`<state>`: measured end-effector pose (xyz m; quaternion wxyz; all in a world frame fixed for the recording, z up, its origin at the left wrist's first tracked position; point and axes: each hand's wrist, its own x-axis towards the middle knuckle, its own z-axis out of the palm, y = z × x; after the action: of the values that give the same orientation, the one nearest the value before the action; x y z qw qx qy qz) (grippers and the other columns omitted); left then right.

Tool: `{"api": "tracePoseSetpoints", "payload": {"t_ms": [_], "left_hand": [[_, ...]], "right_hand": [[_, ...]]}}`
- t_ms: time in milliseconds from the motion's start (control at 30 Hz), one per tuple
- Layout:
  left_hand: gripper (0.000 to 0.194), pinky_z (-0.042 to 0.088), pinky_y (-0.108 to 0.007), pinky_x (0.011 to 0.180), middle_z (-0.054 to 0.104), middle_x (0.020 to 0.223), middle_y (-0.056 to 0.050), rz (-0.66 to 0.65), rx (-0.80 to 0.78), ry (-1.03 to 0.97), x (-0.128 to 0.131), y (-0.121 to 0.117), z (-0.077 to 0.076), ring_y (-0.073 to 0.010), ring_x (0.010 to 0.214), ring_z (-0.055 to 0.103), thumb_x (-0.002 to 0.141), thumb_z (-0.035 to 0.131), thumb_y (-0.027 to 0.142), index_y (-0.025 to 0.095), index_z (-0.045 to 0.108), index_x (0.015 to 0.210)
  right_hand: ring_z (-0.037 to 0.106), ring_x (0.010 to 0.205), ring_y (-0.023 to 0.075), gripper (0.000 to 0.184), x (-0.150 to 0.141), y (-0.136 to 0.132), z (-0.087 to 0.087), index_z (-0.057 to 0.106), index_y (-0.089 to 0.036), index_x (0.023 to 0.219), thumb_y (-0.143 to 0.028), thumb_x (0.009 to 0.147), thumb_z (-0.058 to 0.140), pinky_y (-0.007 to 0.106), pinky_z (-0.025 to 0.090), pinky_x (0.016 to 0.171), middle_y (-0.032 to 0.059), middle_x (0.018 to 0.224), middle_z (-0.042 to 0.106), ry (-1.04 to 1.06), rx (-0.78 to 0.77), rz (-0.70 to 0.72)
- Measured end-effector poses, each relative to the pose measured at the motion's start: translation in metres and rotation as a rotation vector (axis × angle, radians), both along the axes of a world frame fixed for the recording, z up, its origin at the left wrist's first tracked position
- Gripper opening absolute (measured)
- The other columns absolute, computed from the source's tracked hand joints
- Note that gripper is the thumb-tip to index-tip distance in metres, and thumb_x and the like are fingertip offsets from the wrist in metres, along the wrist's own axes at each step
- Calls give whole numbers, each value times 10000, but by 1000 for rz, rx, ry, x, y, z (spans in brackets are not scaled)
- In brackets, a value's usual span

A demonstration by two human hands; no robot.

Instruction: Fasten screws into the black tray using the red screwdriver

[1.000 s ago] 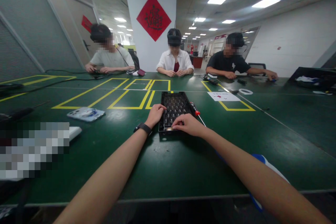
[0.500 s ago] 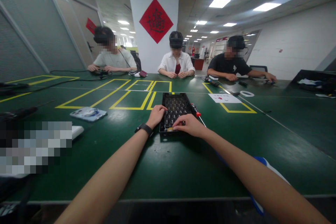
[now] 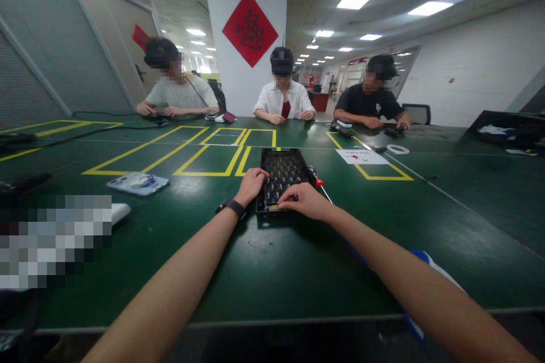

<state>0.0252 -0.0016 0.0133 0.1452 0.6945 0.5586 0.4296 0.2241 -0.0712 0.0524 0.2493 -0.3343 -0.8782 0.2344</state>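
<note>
In front of me on the table lies a shallow black plastic case (image 3: 283, 174) with rows of slots or pegs inside. My left hand (image 3: 252, 186) grips its left rim, with the fingertips over the edge. At the near end of the case, my right hand (image 3: 305, 201) is closed in a pinch. Its fingertips are at a small yellowish piece (image 3: 273, 207) just inside the near wall. Whether that piece is held or only touched is too small to tell. A screwdriver (image 3: 318, 182) with a red and black handle lies against the right side of the case.
A phone (image 3: 138, 182) lies to the left, beyond a blurred-out white object (image 3: 121, 212). A printed sheet (image 3: 361, 157) and a white ring (image 3: 397, 149) are at right. Yellow tape marks the green table (image 3: 238, 289). Three people sit opposite. Something blue and white (image 3: 434, 266) is beneath my right forearm.
My view has shifted slightly. Both hands keep nearly the same places on the case. The person at the far right has drawn an outstretched arm in.
</note>
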Motion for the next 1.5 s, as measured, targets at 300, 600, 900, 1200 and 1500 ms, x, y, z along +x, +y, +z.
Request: {"api": "tracePoseSetpoints", "payload": {"t_ms": [300, 600, 900, 1200, 1500], "left_hand": [[317, 420, -311, 871, 648, 909, -49, 2, 2, 7, -2, 2, -2, -195, 913, 549, 719, 354, 175, 175, 667, 771], [314, 419, -306, 859, 642, 908, -52, -3, 5, 8, -1, 0, -1, -197, 915, 546, 722, 352, 180, 173, 661, 773], [315, 417, -303, 869, 644, 909, -51, 3, 1, 19, -2, 2, -3, -190, 919, 547, 723, 346, 184, 169, 656, 777], [336, 422, -303, 853, 652, 897, -62, -5, 2, 34, 0, -1, 1, -195, 899, 556, 711, 343, 183, 153, 671, 778], [329, 419, -305, 855, 642, 899, -59, -7, -4, 24, -1, 0, -1, -190, 895, 549, 721, 340, 182, 157, 662, 783]], "right_hand": [[539, 650, 112, 209, 0, 0, 5, 727, -179, 845, -330, 754, 614, 221, 367, 613, 36, 739, 682, -73, 23, 15], [480, 562, 85, 245, -5, 0, 7, 728, -148, 846, -328, 689, 672, 210, 328, 546, 23, 680, 664, -47, -111, -60], [574, 686, 123, 172, -6, -1, -1, 731, -166, 823, -272, 750, 618, 225, 390, 648, 50, 769, 695, -35, 51, -22], [516, 543, 89, 186, -5, -3, -2, 725, -136, 787, -287, 688, 681, 204, 370, 548, 32, 642, 666, 16, -21, -88], [557, 609, 105, 178, -5, 0, -4, 723, -150, 802, -288, 733, 633, 206, 380, 580, 38, 699, 681, 7, -31, -49]]}}
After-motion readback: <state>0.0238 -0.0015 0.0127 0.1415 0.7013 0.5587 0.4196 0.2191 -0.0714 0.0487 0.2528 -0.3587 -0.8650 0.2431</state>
